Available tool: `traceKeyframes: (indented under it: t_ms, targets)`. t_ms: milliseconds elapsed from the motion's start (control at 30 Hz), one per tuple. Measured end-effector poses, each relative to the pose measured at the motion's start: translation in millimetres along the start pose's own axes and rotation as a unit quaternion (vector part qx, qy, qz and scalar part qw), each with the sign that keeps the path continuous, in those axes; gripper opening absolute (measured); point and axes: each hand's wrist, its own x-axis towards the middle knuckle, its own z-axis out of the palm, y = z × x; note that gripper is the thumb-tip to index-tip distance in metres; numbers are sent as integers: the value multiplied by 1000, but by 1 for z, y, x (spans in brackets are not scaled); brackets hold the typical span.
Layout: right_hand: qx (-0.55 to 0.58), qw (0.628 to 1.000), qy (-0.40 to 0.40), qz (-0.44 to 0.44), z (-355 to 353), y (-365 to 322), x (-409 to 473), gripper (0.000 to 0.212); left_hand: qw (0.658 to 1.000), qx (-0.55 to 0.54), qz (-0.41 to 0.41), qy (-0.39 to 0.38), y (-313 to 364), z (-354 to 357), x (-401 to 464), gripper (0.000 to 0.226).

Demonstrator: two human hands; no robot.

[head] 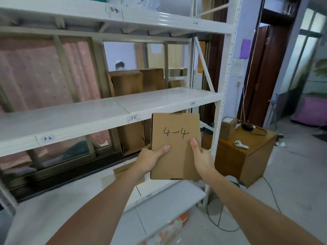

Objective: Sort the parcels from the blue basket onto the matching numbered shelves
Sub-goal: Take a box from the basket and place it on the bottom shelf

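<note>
Left hand (149, 159) and right hand (202, 159) both gripping the lower half of a flat cardboard parcel (176, 146), thumbs pressed flat across its front face, the other fingers hidden behind it. Held upright in the air in front of the white metal shelf rack (113, 110), just below the shelf edge (192, 103) labelled 3-4. Plain brown corrugated card, rectangular, smooth-faced, "4-4" handwritten in black marker.
</note>
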Motion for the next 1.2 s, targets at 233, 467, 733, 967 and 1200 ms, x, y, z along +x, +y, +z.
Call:
traceKeyframes:
  t_ms: [233, 467, 733, 967, 1200]
  targets:
    - [24, 999, 33, 21, -22, 22, 40, 57, 999, 18, -13, -40, -15, 41, 54, 41]
    - [20, 999, 28, 28, -59, 38, 120, 57, 998, 5, -32, -47, -19, 99, 116, 40]
    - [-46, 997, -63, 15, -92, 41, 224, 65, 998, -36, -59, -10, -22, 148, 178, 57]
    - [-127, 970, -207, -12, -93, 52, 289, 59, 997, 15, -75, 4, -47, 144, 221, 37]
    - [-138, 952, -269, -52, -61, 73, 364, 32, 994, 90, -61, 20, -97, 132, 305, 62]
